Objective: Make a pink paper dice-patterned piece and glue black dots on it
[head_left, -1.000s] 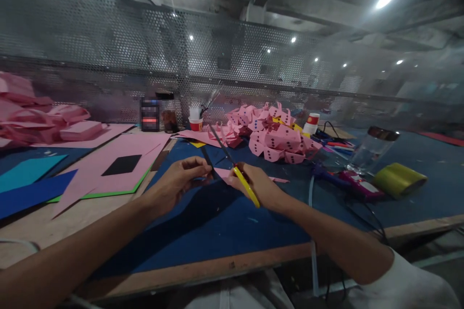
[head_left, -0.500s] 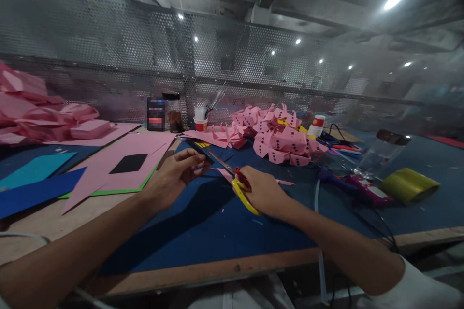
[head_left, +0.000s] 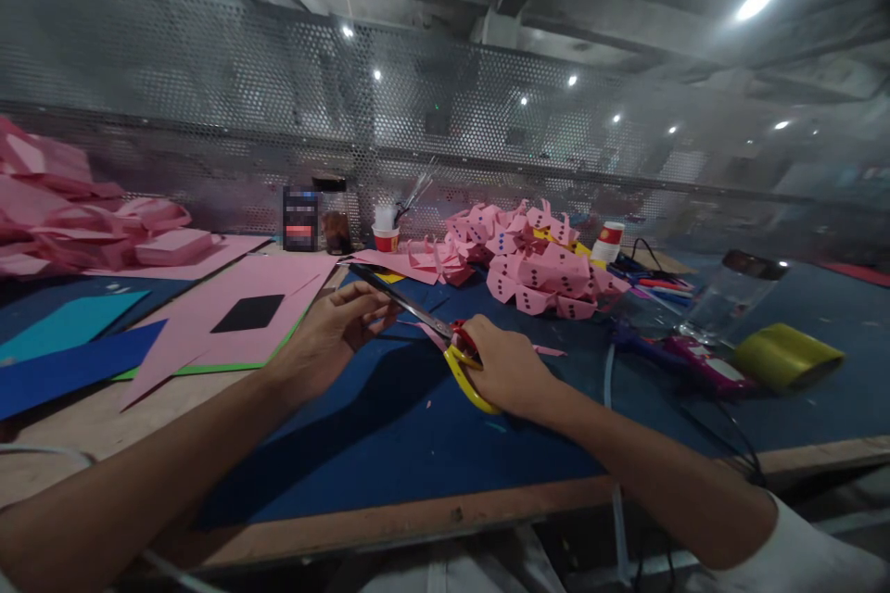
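Note:
My right hand [head_left: 504, 366] is closed round the red and yellow handles of the scissors [head_left: 467, 378], whose blades point up and left. My left hand [head_left: 340, 329] pinches a narrow dark strip [head_left: 368, 276] beside the blades, its fingers curled. The strip and the blades overlap, so where they meet is hard to see. Under the blades, a thin pink paper piece [head_left: 435, 336] lies on the blue mat [head_left: 417, 445].
Pink sheets [head_left: 209, 296] with a black rectangle [head_left: 247, 313] lie left, near blue card [head_left: 83, 366]. Behind are a paper cup [head_left: 386, 238] and dotted pink paper shapes [head_left: 542, 273]. A clear jar [head_left: 723, 296], yellow roll [head_left: 788, 358] and magenta tool [head_left: 705, 365] stand or lie right.
The scissor blades have come closer to the dark strip and now lie along it. The strip has shifted slightly up and left; both hands have hardly moved.

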The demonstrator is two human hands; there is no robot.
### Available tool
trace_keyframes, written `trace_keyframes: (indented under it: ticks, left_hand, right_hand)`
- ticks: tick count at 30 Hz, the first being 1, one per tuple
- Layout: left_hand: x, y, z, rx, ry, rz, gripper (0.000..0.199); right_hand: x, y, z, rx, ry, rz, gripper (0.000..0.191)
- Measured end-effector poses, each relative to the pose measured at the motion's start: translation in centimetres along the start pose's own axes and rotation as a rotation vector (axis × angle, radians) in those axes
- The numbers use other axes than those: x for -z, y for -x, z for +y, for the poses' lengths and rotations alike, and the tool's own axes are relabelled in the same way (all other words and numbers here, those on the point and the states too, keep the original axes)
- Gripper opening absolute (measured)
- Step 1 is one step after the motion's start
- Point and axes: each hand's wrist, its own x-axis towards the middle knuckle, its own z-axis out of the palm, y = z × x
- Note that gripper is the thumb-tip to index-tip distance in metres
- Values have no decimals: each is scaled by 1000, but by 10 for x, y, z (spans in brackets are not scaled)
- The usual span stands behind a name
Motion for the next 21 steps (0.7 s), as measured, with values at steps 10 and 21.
trace_keyframes:
  ticks: [10, 21]
  left_hand:
    - [2, -3, -1, -34, -10, 12, 18]
    - [5, -3, -4, -26, -16, -33, 12]
  right_hand:
    - [-1, 1, 1, -9, -37, 5, 28]
    - [0, 2, 0, -14, -16, 9, 25]
